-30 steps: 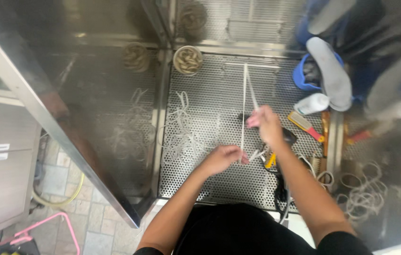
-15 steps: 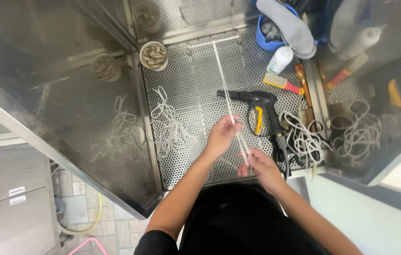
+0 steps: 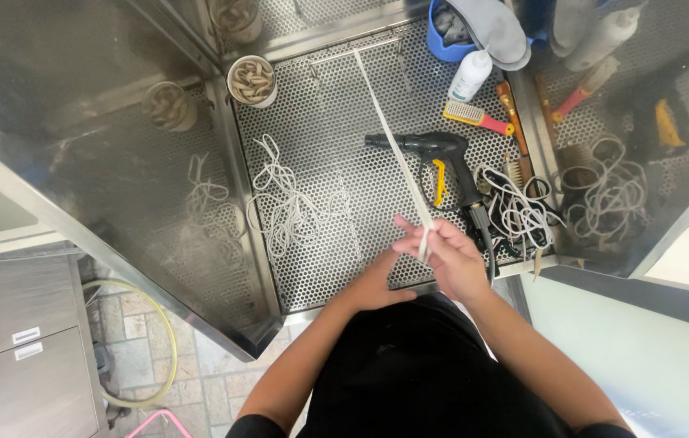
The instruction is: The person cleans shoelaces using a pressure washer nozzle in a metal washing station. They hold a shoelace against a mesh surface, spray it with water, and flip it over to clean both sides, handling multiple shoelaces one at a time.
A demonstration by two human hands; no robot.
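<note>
Looking down over the perforated steel worktop (image 3: 336,219), we see a long white strip (image 3: 393,146) stretched taut, its long axis running from the near edge of that worktop, where our hands meet, up and slightly leftward to the far edge, where its far end points at a thin metal rail (image 3: 344,55). The strip passes just over the nose of the black spray gun (image 3: 433,154), which lies on the worktop to the right of the strip's middle. Our right hand (image 3: 454,259) is closed around the near end of the strip, fingers curled and pinching it, so the strip rises away from the hand toward the far edge. Our left hand (image 3: 381,280) sits touching the right one, just left of and below it, fingers stretched toward the strip; we cannot tell whether it actually grips the strip or only steadies it. On the worktop left of the strip lies a loose tangle of white cord (image 3: 287,203). At the far left corner of the worktop stands a round cup (image 3: 252,79) of coiled cords. Right of the spray gun sit a red-handled brush (image 3: 478,118) and a white bottle (image 3: 471,75).
</note>
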